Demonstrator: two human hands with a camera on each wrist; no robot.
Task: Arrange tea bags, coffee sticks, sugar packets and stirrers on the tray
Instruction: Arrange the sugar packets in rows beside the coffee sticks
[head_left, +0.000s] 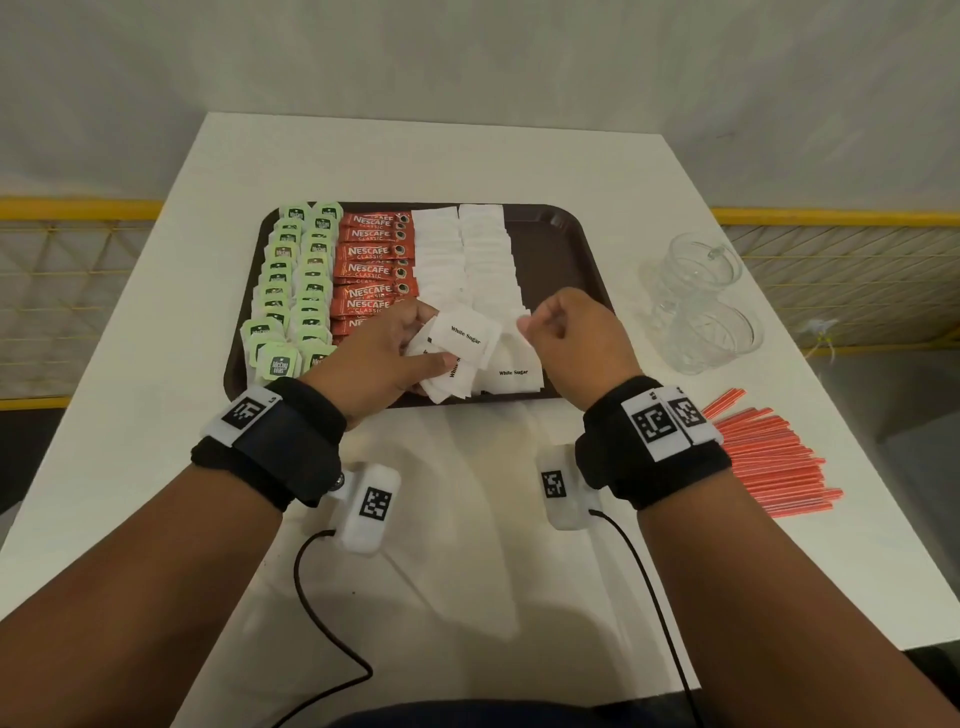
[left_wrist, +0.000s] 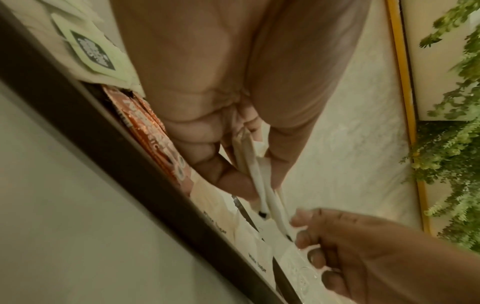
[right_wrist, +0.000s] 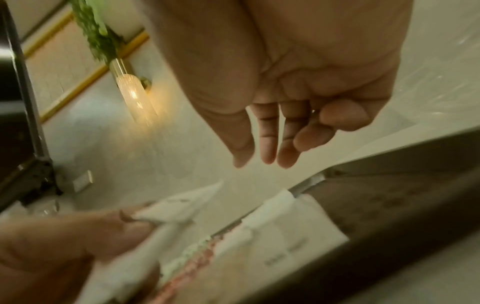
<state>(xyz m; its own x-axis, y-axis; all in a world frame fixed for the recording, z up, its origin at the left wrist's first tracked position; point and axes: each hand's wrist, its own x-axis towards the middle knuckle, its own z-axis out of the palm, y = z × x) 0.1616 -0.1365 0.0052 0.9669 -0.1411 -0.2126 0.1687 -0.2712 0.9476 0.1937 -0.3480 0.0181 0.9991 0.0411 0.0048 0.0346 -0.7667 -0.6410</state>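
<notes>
Over the front of the brown tray (head_left: 566, 244) my left hand (head_left: 415, 343) grips a fanned bunch of white sugar packets (head_left: 465, 332). The left wrist view shows them pinched edge-on (left_wrist: 259, 185) between thumb and fingers (left_wrist: 228, 174). My right hand (head_left: 540, 325) hovers just right of the bunch with loosely curled fingers and holds nothing; its palm (right_wrist: 267, 152) is bare. On the tray lie two columns of green tea bags (head_left: 296, 280), a column of red coffee sticks (head_left: 371, 270) and two columns of sugar packets (head_left: 467, 254). Red stirrers (head_left: 769, 457) lie on the table.
Two clear glass cups (head_left: 701, 306) stand on the white table to the right of the tray. A few loose sugar packets (head_left: 511, 369) lie at the tray's front edge. The tray's right strip is bare. Cables run from both wrist cameras toward me.
</notes>
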